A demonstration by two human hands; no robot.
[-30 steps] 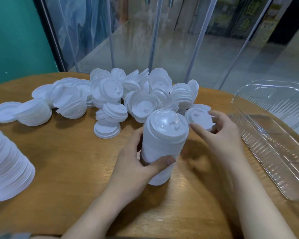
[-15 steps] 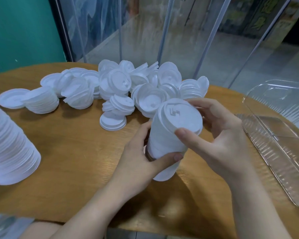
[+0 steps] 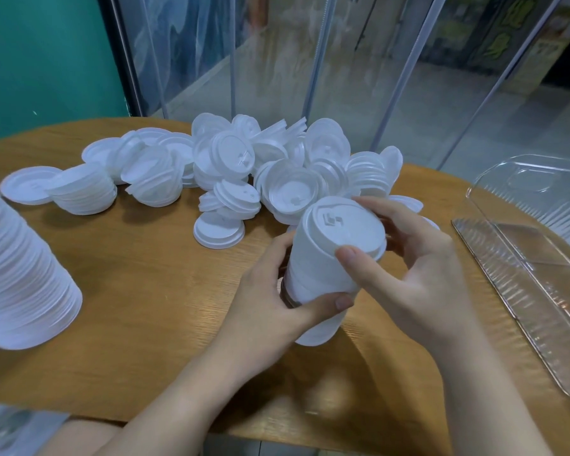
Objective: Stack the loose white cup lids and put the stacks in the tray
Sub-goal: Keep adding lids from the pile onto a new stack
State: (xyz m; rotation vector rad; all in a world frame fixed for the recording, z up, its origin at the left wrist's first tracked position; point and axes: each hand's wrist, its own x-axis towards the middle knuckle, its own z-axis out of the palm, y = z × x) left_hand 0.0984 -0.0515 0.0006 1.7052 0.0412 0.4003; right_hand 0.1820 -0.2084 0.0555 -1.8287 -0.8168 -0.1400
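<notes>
Near the middle of the wooden counter (image 3: 139, 291), toward its near edge, a tall stack of white lids (image 3: 323, 271) stood tilted, its lower end resting on the surface and its top leaning toward the far edge. The left hand (image 3: 270, 307) gripped the lower part of the stack, thumb across the near side and fingers curled around the far side. The right hand (image 3: 418, 281) gripped the top lid (image 3: 343, 228), thumb pressed on the near rim and fingers curled over the far rim.

Along the far edge of the counter lay the loose lids (image 3: 277, 179) in an irregular heap, some face up, some face down, some on edge, with several short nested stacks among them. One single lid (image 3: 218, 232) lay flat just in front of the heap, face down. A short stack (image 3: 83, 192) sat toward the far left, with a single upturned lid (image 3: 30, 185) touching its left side.

At the left edge of the counter stood a second tall stack (image 3: 20, 278), partly cut off by the frame, well apart from both hands.

At the right edge of the counter lay the clear plastic tray (image 3: 524, 284), with ribbed walls and its lid hinged open behind it. No lids were visible inside it.

Beyond the counter stood a teal wall (image 3: 40, 60) and glass panels (image 3: 343, 60).
</notes>
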